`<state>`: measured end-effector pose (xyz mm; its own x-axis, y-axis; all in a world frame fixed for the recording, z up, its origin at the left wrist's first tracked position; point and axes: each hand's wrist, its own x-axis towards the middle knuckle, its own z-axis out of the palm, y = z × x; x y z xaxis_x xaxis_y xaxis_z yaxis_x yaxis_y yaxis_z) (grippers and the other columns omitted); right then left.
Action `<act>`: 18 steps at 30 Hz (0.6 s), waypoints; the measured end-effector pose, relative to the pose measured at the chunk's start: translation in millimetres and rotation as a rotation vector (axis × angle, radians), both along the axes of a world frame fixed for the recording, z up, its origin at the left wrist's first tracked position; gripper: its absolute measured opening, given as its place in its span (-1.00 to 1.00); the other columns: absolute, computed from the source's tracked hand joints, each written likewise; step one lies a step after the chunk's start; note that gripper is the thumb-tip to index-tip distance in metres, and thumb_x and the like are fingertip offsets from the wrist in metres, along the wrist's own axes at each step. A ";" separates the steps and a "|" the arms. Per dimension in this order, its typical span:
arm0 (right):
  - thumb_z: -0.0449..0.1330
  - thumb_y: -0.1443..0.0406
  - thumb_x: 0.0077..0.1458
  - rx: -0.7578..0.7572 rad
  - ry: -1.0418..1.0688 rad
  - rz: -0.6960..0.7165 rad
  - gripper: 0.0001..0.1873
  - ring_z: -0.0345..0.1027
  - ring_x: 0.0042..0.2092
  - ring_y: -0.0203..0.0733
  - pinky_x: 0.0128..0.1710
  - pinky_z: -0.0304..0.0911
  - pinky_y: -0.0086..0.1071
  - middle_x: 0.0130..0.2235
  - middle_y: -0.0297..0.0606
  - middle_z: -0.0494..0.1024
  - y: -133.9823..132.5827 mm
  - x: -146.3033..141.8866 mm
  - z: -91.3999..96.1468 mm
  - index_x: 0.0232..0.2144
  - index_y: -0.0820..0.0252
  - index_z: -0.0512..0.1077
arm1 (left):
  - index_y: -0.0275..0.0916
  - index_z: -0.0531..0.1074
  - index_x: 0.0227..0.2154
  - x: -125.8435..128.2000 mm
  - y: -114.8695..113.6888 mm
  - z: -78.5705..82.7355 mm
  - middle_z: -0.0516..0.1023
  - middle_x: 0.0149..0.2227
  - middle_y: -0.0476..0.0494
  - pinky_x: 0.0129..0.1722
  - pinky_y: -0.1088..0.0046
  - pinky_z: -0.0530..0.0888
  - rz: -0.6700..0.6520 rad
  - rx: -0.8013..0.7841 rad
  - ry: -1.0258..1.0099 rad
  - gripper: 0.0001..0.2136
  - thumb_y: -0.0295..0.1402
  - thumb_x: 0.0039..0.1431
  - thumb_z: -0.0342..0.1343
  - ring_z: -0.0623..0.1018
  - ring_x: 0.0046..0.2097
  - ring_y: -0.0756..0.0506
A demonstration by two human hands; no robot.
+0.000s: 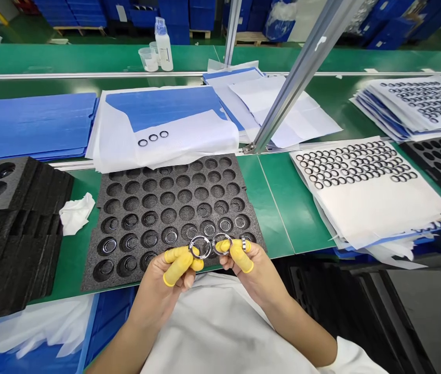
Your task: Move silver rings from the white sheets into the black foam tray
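Note:
My left hand (165, 278) pinches a thin dark metal ring (209, 253) by its left side, between fingertips in yellow finger cots. A similar ring (214, 248), tilted, is in the fingertips of my right hand (257, 272), which also wear yellow cots. One more ring (245, 243) sits against the fingers of that same hand. Both held rings are side by side, close together, over the front edge of a dark foam tray (92, 259). Rings lie in many of the tray's near pockets; most far pockets hold none.
Black foam trays (44, 228) are stacked at left beside a crumpled tissue (76, 213). Behind lies white paper (189, 140) with three rings. At right are paper sheets (379, 202) bearing rows of rings. A metal post (294, 72) slants upward. A white bottle (163, 49) stands behind.

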<state>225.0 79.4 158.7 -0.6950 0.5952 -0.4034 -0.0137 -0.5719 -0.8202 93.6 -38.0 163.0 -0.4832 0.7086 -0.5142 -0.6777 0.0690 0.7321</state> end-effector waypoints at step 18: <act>0.51 -0.03 -0.13 -0.049 0.076 0.105 -0.59 0.19 -0.45 -0.32 -0.39 0.18 -0.41 -0.51 -0.41 0.44 -8.8 -17.0 10.7 -0.51 0.13 0.54 | -0.11 0.69 -0.51 16.6 -4.9 0.6 0.59 -0.67 -0.07 -0.65 0.64 0.45 -0.005 0.086 0.012 -0.67 0.01 -0.24 0.54 0.55 -0.63 0.00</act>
